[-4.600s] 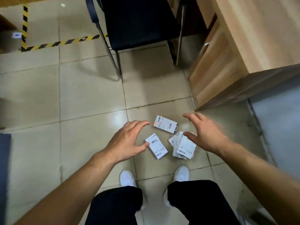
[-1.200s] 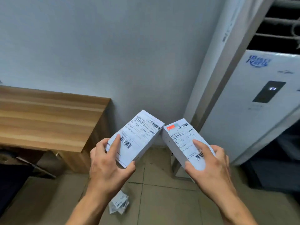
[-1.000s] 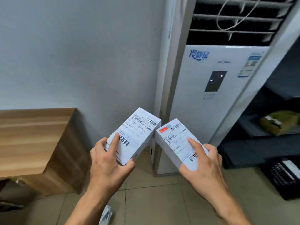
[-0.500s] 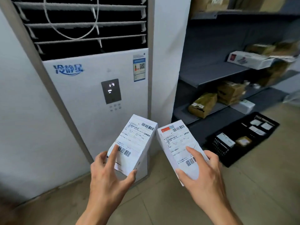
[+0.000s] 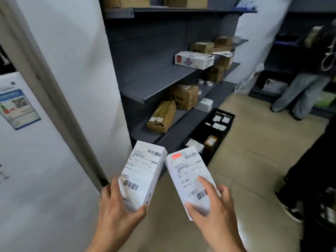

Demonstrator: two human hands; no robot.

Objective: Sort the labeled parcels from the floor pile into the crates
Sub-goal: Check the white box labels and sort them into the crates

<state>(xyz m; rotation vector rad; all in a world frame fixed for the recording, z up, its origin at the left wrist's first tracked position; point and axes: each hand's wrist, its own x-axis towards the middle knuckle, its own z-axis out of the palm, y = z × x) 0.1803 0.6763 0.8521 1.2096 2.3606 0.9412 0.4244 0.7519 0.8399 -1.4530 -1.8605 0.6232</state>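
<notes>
My left hand [image 5: 116, 213] grips a white labeled parcel [image 5: 143, 171] by its lower end, label and barcodes facing me. My right hand [image 5: 212, 211] holds a second white parcel [image 5: 189, 175] with a red tag at its top left, thumb lying across the label. Both parcels are held up side by side at chest height. On the floor beyond them, beside the shelf, lie two black crates: the nearer crate [image 5: 211, 151] holds a few parcels, and the farther crate [image 5: 230, 117] holds several small white ones. The floor pile is out of view.
A grey metal shelf unit [image 5: 156, 79] with brown cardboard boxes and a white box stands ahead. A white standing air conditioner [image 5: 36, 142] fills the left. One person in jeans [image 5: 298, 95] stands at the far right; another person's dark trouser leg and shoe [image 5: 291, 208] are close on the right.
My view has swung right from the pile, past the desk and air conditioner, to the shelves and crates. Both hands picked up a parcel each and keep holding them.
</notes>
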